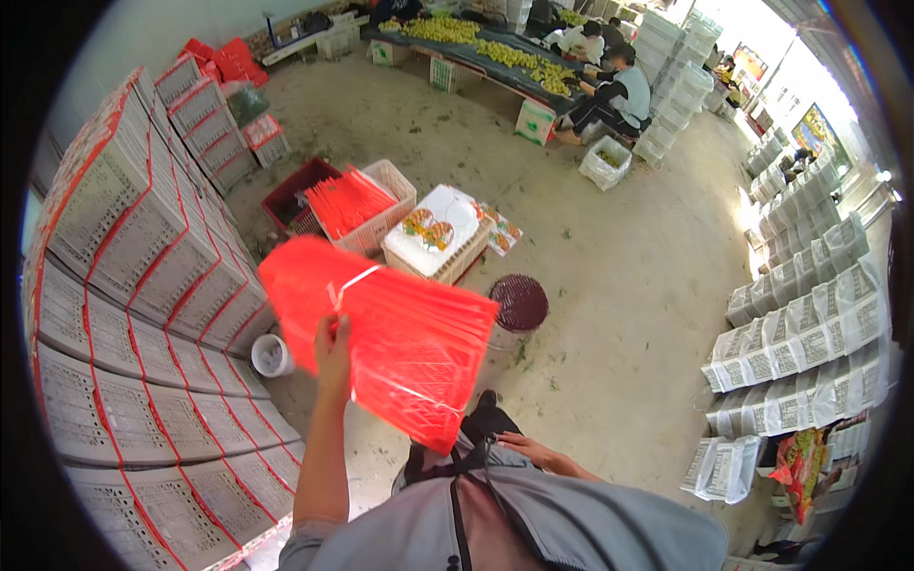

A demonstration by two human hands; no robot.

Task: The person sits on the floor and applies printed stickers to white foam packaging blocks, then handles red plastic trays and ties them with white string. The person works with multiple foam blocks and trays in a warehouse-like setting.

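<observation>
My left hand (334, 346) grips a large bundle of thin red sheets (400, 335), which look like plastic, by its near side. White string (353, 280) ties the bundle around the upper part, and another white tie crosses its lower part. The bundle hangs in front of my body, tilted down to the right. Close to the hem of my grey jacket (600, 514), my right hand (528, 450) is held low with its fingers extended and nothing visible in it. Beyond the bundle, more red sheets (350, 203) lie in a pale plastic crate (393, 178).
Stacked crates with red edging (164, 264) form a wall at left. A crate topped by white printed sheets (446, 228), a dark red stool (519, 303) and a white bucket (272, 355) stand ahead. Bagged crates (792, 328) line the right. People sit at a grape-covered table (493, 61).
</observation>
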